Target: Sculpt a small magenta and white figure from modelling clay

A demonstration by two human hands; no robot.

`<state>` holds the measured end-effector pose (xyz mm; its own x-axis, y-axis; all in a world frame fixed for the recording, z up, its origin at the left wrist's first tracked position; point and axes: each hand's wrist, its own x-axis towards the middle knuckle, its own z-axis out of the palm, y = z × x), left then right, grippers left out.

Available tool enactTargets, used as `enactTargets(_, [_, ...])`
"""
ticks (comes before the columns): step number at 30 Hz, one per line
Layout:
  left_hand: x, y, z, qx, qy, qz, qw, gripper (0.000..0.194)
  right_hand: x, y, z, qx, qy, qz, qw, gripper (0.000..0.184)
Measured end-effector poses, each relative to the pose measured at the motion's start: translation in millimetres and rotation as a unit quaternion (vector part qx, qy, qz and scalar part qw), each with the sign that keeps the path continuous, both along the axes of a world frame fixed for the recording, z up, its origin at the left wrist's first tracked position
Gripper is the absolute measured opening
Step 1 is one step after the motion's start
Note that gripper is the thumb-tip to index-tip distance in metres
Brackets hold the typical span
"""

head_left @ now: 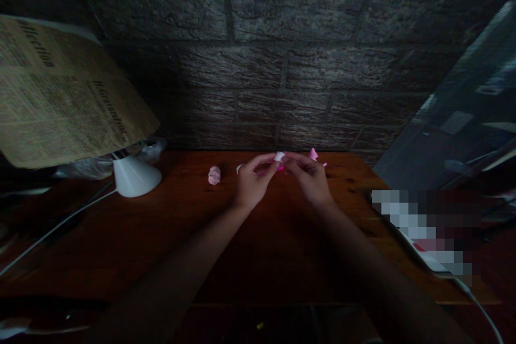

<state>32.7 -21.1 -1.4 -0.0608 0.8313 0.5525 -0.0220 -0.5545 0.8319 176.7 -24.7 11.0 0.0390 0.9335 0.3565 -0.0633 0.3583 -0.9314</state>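
Over the back part of the table, my left hand (253,178) and my right hand (309,174) meet fingertip to fingertip. Both are closed in a pinch around a small white clay-like piece (279,156). Just below it, a bright pink bit (280,168) shows between the fingers; whether it is held or lies behind them I cannot tell. A pink pointed piece (313,154) stands behind my right hand, partly covered by it. To the left of my left hand lies a wrinkled pale pink lump (214,175). A whitish thing (238,169) is mostly hidden behind my left hand.
A lamp with a white cone base (136,177) and a newsprint-patterned shade (68,97) stands at the left, its cable crossing the wooden table (258,252). Clear plastic (88,168) lies behind it. A blurred-out flat device (419,236) sits at the right edge. A brick-patterned wall (258,64) rises behind.
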Motion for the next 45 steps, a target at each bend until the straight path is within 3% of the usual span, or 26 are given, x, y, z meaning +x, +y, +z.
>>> enactTargets(5, [-2.3, -3.0, 1.3, 0.046, 0.064, 0.053, 0.995, 0.013, -1.9, 0.1, -0.7, -0.015, 0.019, 0.022, 0.999, 0.03])
enactTargets(9, [-3.2, -4.6, 4.1, 0.076, 0.065, 0.048, 0.994, 0.012, -2.6, 0.7, -1.6, -0.017, 0.022, 0.024, 0.999, 0.034])
enactTargets(17, [-3.7, 3.1, 2.0, -0.056, -0.043, -0.052, 0.996, 0.013, -1.0, -0.4, -0.4, -0.004, 0.006, 0.008, 1.0, 0.028])
enactTargets(25, [-5.1, -0.9, 8.2, -0.025, -0.024, -0.018, 0.999, 0.013, -2.6, -2.6, 2.1, 0.018, 0.029, 0.008, 0.999, 0.021])
enactTargets(29, [-4.6, -2.6, 9.6, -0.013, -0.013, -0.015, 1.0, 0.018, -3.1, -1.1, 0.7, 0.055, 0.029, 0.006, 0.998, 0.029])
enactTargets(34, [-6.7, -3.0, 11.7, -0.016, 0.005, -0.02, 1.0, 0.018, -0.4, 0.4, -1.3, 0.074, -0.008, -0.008, 0.997, 0.032])
enactTargets(39, [-10.6, -2.6, 11.8, -0.003, 0.039, -0.015, 0.999, 0.014, 7.3, 2.4, -0.3, 0.101, -0.07, 0.019, 0.992, 0.035])
enactTargets(45, [-10.2, -0.5, 6.4, 0.006, 0.065, -0.015, 0.998, 0.017, 14.6, 0.8, 6.7, 0.166, -0.165, -0.017, 0.972, 0.021])
